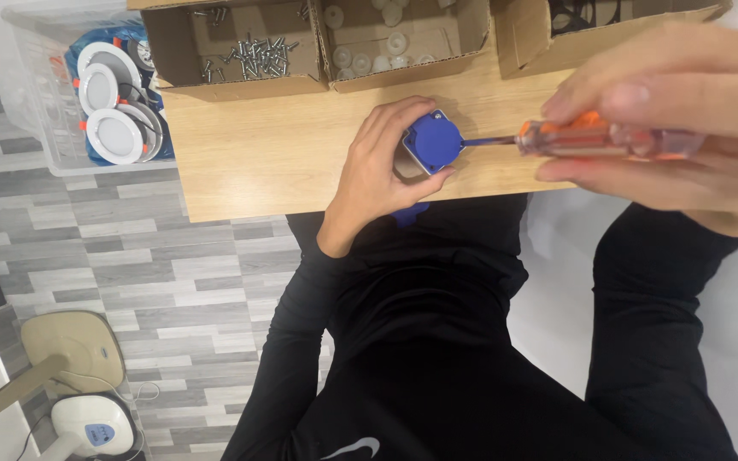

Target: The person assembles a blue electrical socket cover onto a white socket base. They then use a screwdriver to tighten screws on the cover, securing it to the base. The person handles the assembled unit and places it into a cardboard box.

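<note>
left hand (377, 166) clamps the blue socket (434, 141) against the bench (258, 162), steadying it. right hand (676, 119) grips the orange screwdriver (591, 137), tip at the socket

Hands: I count two, the left hand (382, 175) and the right hand (685, 119).
Screwdrivers: I count one orange-handled screwdriver (595, 139).
Blue socket parts: I count one blue round-faced socket (434, 142); a second blue piece (409, 213) shows below the table edge, so two blue items in all.
Cardboard boxes: I count three, the screw box (228, 81), the white-disc box (403, 72) and the third box (540, 51).
Screws: one loose pile of screws (258, 55); I cannot count them singly.
Round white light fittings: I count three in the clear plastic crate (44, 128).
Tables: one wooden table (275, 162).
</note>
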